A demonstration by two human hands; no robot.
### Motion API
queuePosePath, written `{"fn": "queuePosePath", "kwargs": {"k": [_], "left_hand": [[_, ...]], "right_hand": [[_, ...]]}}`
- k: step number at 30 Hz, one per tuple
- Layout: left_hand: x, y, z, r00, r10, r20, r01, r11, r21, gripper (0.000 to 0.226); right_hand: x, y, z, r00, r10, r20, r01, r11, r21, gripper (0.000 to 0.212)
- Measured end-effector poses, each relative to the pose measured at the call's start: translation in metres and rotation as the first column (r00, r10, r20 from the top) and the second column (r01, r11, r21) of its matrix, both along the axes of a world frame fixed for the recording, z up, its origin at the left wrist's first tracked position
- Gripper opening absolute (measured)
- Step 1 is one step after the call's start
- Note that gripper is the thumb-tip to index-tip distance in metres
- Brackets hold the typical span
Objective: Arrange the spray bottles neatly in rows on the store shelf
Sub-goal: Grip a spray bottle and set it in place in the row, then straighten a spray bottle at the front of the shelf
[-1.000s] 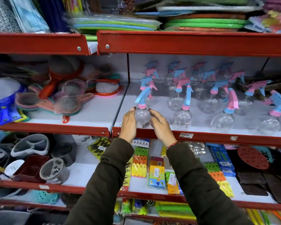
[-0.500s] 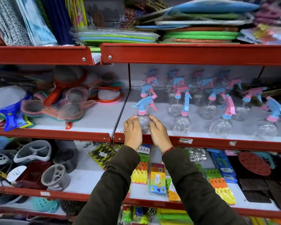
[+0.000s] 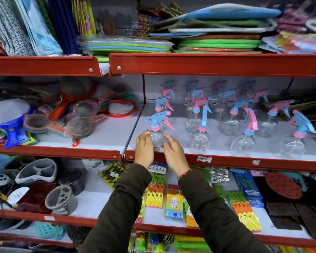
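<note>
A clear spray bottle (image 3: pixel 157 138) with a blue head and pink trigger stands at the front left corner of the white, red-edged shelf (image 3: pixel 226 162). My left hand (image 3: pixel 144 149) presses its left side and my right hand (image 3: pixel 173 153) its right side, so the bottle is cupped between my fingers. Its nozzle points left. More clear spray bottles stand along the front: one (image 3: pixel 199 138) just to the right, another (image 3: pixel 243 144) and a third (image 3: pixel 293 146) farther right. Several others stand in loose rows behind, their heads turned different ways.
A red upright divider (image 3: pixel 144 92) borders the bottle shelf on the left; beyond it lie mesh strainers (image 3: pixel 77 125). Packs of clothes pegs (image 3: pixel 155 190) fill the shelf below. Stacked foam mats (image 3: pixel 217 44) lie on the shelf above.
Both hands have closed in on the front-left bottle from either side. Its head has turned so that the nozzle points more squarely left. The view has tilted slightly.
</note>
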State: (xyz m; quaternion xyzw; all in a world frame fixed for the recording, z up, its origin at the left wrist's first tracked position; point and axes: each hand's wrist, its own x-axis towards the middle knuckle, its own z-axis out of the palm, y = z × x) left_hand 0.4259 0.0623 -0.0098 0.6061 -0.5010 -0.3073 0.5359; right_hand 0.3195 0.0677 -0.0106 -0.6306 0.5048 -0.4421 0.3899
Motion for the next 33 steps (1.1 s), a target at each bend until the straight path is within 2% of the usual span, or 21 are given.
{"fn": "queuePosePath", "kwargs": {"k": [2, 6, 10, 14, 17, 20, 23, 28, 33], "left_hand": [[-0.002, 0.003, 0.000, 0.998, 0.055, -0.006, -0.055, 0.998, -0.034, 0.048], [-0.018, 0.016, 0.002, 0.977, 0.210, -0.041, -0.213, 0.950, -0.226, 0.038], [-0.053, 0.018, -0.003, 0.985, 0.157, -0.066, -0.170, 0.933, -0.319, 0.035], [-0.104, 0.014, -0.006, 0.994, -0.073, -0.081, 0.054, 0.975, -0.216, 0.040], [-0.131, 0.006, -0.001, 0.986, -0.147, -0.075, 0.141, 0.987, -0.078, 0.040], [-0.144, -0.001, 0.001, 0.986, -0.164, -0.036, 0.164, 0.986, 0.012, 0.042], [-0.147, -0.006, 0.002, 0.988, -0.154, 0.017, 0.153, 0.987, 0.052, 0.044], [-0.143, -0.013, 0.009, 0.990, -0.143, 0.003, 0.142, 0.987, 0.071, 0.045], [-0.139, -0.014, 0.013, 0.984, -0.157, -0.086, 0.161, 0.986, 0.034, 0.035]], "right_hand": [[-0.006, 0.007, 0.000, 0.999, -0.020, 0.029, 0.021, 0.999, -0.033, 0.045], [-0.034, 0.021, -0.003, 0.975, -0.144, 0.170, 0.168, 0.976, -0.139, 0.041], [-0.071, 0.019, -0.006, 0.912, -0.306, 0.274, 0.358, 0.918, -0.167, 0.044], [-0.107, 0.003, -0.010, 0.897, -0.375, 0.232, 0.406, 0.908, -0.101, 0.039], [-0.125, -0.016, -0.003, 0.948, -0.274, 0.159, 0.287, 0.956, -0.063, 0.042], [-0.134, -0.030, 0.005, 0.981, -0.147, 0.127, 0.147, 0.989, 0.010, 0.046], [-0.140, -0.025, 0.005, 0.991, -0.087, 0.103, 0.087, 0.996, 0.008, 0.043], [-0.145, -0.009, -0.005, 0.989, -0.117, 0.087, 0.122, 0.991, -0.049, 0.041], [-0.148, -0.003, -0.007, 0.985, -0.158, 0.065, 0.163, 0.983, -0.080, 0.039]]}}
